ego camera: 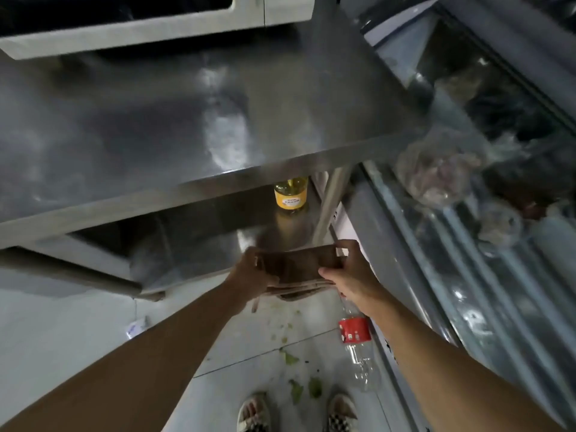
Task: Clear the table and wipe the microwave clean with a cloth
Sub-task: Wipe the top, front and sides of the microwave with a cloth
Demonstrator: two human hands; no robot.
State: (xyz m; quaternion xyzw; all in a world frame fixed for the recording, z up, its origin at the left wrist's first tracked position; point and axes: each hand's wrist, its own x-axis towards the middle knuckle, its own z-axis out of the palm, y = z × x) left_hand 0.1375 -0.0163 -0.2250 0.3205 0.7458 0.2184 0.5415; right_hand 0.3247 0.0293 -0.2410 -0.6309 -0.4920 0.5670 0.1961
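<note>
Feet at bottom of view, in sandals on the tiled floor, leaf scraps just ahead of them. Both my arms reach forward and down to the brown folded thing; looks like flattened cardboard or a folded cloth, too blurred to call.

Grip state: left hand holds its left end, fingers curled round the edge. Right hand holds the right end, thumb on top, fingers wrapped over the far edge. Both closed on it, neither free.

Position: it sits at the front lip of the lower shelf, under the steel surface. Can't tell if it touches the shelf or hangs clear. Long axis runs left-right, straight across between my hands. Hands about equally near, one per end.

Judgement: next move turns on that axis. Keep it level and crosswise, then slide in or lift out along the shelf depth. Tilt and the lower layers may slip out.

Outward: yellow oil bottle stands further back on the same shelf, well apart. Empty plastic bottle with red label lies on the floor beside my right forearm. Microwave sits at the far edge of the surface, not yet wiped by the look of it. Glass-topped freezer to the right holds bagged food.
</note>
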